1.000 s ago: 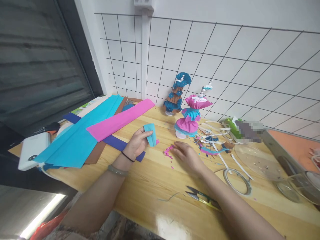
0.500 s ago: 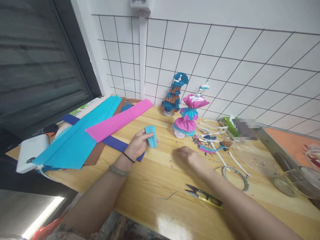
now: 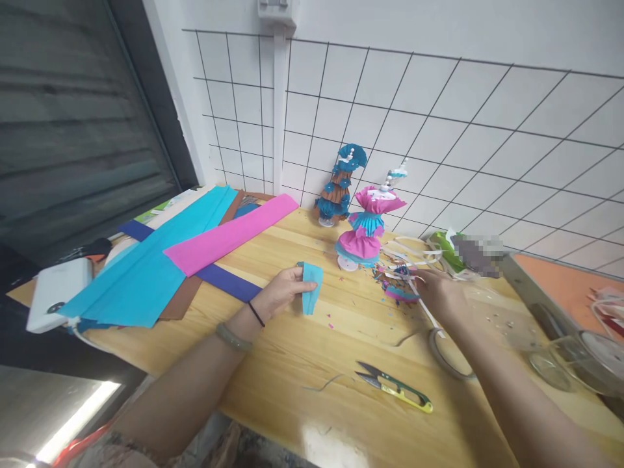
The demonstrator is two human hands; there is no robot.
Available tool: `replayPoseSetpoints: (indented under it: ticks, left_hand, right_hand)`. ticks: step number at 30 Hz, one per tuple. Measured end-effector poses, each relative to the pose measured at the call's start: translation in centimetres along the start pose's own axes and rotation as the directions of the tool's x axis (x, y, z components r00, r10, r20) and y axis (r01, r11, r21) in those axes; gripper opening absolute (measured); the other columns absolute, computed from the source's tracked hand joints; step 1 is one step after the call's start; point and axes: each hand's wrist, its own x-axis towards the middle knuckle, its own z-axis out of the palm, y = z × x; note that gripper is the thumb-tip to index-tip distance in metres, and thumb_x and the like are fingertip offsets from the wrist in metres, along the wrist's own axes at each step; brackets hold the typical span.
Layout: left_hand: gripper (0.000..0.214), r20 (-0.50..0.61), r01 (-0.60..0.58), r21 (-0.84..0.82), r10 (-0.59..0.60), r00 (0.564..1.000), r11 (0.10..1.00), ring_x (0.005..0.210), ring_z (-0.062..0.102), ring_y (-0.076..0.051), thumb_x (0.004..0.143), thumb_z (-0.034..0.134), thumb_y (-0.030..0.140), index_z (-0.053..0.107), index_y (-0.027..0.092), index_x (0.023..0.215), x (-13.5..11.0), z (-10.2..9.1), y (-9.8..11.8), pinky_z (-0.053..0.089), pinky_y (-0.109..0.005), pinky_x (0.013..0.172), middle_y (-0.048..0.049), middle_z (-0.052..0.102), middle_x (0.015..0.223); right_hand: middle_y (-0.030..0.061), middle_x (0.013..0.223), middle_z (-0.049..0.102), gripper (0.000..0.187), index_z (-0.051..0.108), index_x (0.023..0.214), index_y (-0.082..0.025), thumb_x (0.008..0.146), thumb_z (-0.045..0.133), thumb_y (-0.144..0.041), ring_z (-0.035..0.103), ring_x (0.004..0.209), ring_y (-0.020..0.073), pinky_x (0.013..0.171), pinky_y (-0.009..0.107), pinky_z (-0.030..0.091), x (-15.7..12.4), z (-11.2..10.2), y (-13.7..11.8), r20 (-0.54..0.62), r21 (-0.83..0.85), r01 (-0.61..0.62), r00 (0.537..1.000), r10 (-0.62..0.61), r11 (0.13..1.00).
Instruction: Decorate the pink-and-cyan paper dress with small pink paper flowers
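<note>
My left hand (image 3: 283, 294) pinches a small folded piece of light-blue crepe paper (image 3: 311, 289) between thumb and fingers, held over the wooden table. On the right, my right hand (image 3: 442, 298) is at a heap of paper scraps (image 3: 400, 292) and white strips, its fingers drawn together; whatever lies between them is hidden. Under that wrist a roll of tape (image 3: 446, 357) lies partly covered. Thread snips (image 3: 396, 387) with green and yellow handles rest nearer to me. Behind the hands stands a pink and blue ruffled paper figure (image 3: 361, 244).
A blue and brown ruffled figure (image 3: 336, 192) stands against the tiled wall. Blue crepe sheets (image 3: 146, 266) and a pink crepe strip (image 3: 234, 234) overlap at left, beside a white box (image 3: 58, 296). Clear plastic cups (image 3: 580, 364) lie at the right edge.
My right hand has moved right and away from me, from bare table to the scraps. My left hand has shifted slightly right with the light-blue crepe paper. The snips are now fully visible.
</note>
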Motion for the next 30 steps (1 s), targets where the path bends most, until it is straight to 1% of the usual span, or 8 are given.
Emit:
replayPoseSetpoints:
  ticks: [2,7,10,12,16,21,26,30]
  left_hand:
    - [0.03,0.02,0.02,0.032,-0.021,1.0,0.999,0.059,0.054,-0.008,0.052,0.078,0.022,0.065,0.009,0.076,0.0,0.1,-0.4,0.044,-0.021,0.058,-0.0014,0.062,0.068]
    - [0.031,0.143,0.104,0.115,-0.12,0.982,0.988,0.05,0.054,-0.01,0.056,0.075,0.032,0.06,0.009,0.069,-0.5,1.1,-1.2,0.044,-0.024,0.052,-0.0014,0.059,0.059]
    - [0.034,0.204,0.181,0.117,-0.202,0.958,0.976,0.06,0.059,-0.012,0.057,0.076,0.033,0.06,0.009,0.075,-1.0,1.9,-1.5,0.046,-0.025,0.058,-0.0044,0.063,0.069]
    - [0.034,0.217,0.205,0.141,-0.233,0.948,0.968,0.059,0.057,-0.01,0.057,0.076,0.033,0.06,0.01,0.077,-1.3,2.4,-1.8,0.043,-0.022,0.055,-0.0033,0.062,0.069]
    - [0.03,0.223,0.197,0.174,-0.233,0.947,0.965,0.052,0.051,-0.006,0.059,0.074,0.033,0.058,0.011,0.072,-1.3,2.9,-2.6,0.036,-0.017,0.047,0.0011,0.058,0.062]
    - [0.03,0.244,0.181,0.181,-0.222,0.944,0.967,0.052,0.052,-0.007,0.057,0.075,0.032,0.056,0.011,0.068,-1.1,2.9,-3.3,0.039,-0.019,0.05,0.001,0.058,0.061]
    - [0.036,0.291,0.149,0.154,-0.189,0.938,0.977,0.061,0.058,-0.01,0.056,0.076,0.03,0.057,0.011,0.079,-1.1,2.7,-3.2,0.045,-0.024,0.061,-0.0017,0.063,0.07]
    - [0.037,0.286,0.124,0.132,-0.157,0.945,0.984,0.061,0.057,-0.009,0.057,0.076,0.029,0.056,0.011,0.082,-1.3,2.7,-2.8,0.044,-0.021,0.057,-0.0003,0.062,0.071]
  right_hand:
    - [0.0107,0.092,0.068,0.03,0.067,0.093,-0.017,0.083,0.04,-0.026,0.064,0.077,0.0225,0.066,0.034,0.05,-1.1,-0.6,-2.2,-0.066,0.073,-0.046,0.997,0.051,0.996]
    - [0.0063,0.076,0.068,0.03,0.059,0.108,-0.018,0.086,0.043,-0.033,0.063,0.059,0.0165,0.055,0.028,0.05,-4.3,-2.3,-9.2,-0.057,0.348,0.03,0.998,-0.011,0.937]
    - [0.0047,0.078,0.066,0.038,0.042,0.127,-0.018,0.089,0.042,-0.023,0.062,0.063,0.0136,0.059,0.026,0.05,-5.7,-2.9,-12.6,-0.074,0.447,0.185,0.983,-0.17,0.875]
    - [0.0036,0.08,0.065,0.048,0.029,0.135,-0.021,0.089,0.041,-0.019,0.062,0.065,0.0125,0.061,0.024,0.05,-6.3,-3.0,-14.1,-0.08,0.499,0.28,0.957,-0.278,0.82]
    - [0.0033,0.076,0.064,0.057,0.017,0.139,-0.021,0.089,0.041,-0.015,0.059,0.063,0.0137,0.058,0.025,0.048,-7.0,-2.8,-15.6,-0.052,0.517,0.414,0.889,-0.455,0.749]
    - [0.0038,0.072,0.062,0.046,0.032,0.132,-0.018,0.087,0.041,-0.012,0.057,0.061,0.0142,0.054,0.025,0.042,-7.7,-2.9,-16.1,-0.062,0.529,0.485,0.84,-0.538,0.696]
    - [0.0028,0.069,0.062,0.028,0.048,0.113,-0.019,0.086,0.045,-0.012,0.056,0.057,0.0124,0.051,0.023,0.04,-8.1,-3.0,-16.1,-0.131,0.581,0.48,0.852,-0.507,0.657]
    - [0.0019,0.07,0.064,0.036,0.042,0.121,-0.018,0.085,0.046,-0.014,0.057,0.055,0.0114,0.051,0.022,0.042,-8.1,-3.0,-16.1,-0.151,0.598,0.428,0.891,-0.429,0.678]
